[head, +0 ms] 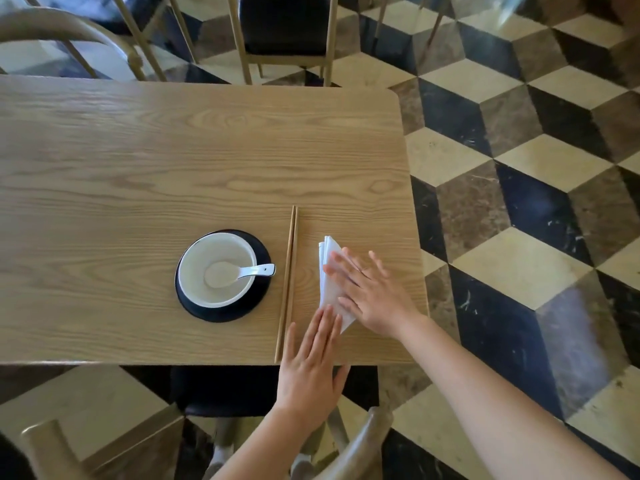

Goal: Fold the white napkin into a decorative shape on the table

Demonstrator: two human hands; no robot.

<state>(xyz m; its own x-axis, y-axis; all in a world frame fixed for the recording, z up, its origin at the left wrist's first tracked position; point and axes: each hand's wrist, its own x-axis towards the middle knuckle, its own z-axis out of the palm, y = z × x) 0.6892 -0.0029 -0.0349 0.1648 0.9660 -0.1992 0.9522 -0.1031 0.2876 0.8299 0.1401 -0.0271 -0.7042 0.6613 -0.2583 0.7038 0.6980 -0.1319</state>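
White napkin (328, 271), folded narrow, near the table (173, 161) right edge by its near corner. Pressed flat under right hand (374, 292), fingers spread; left hand (311, 362) fingertips on its near end, flat, gripping nothing. Chopsticks (289, 282) just left.

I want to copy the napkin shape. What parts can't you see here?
Head view only:
- napkin middle and right side: covered by the right hand.
- Its near corner: under the left hand's fingertips.
- Number of layers: too small to count.
- Black plate: mostly hidden under the white bowl.
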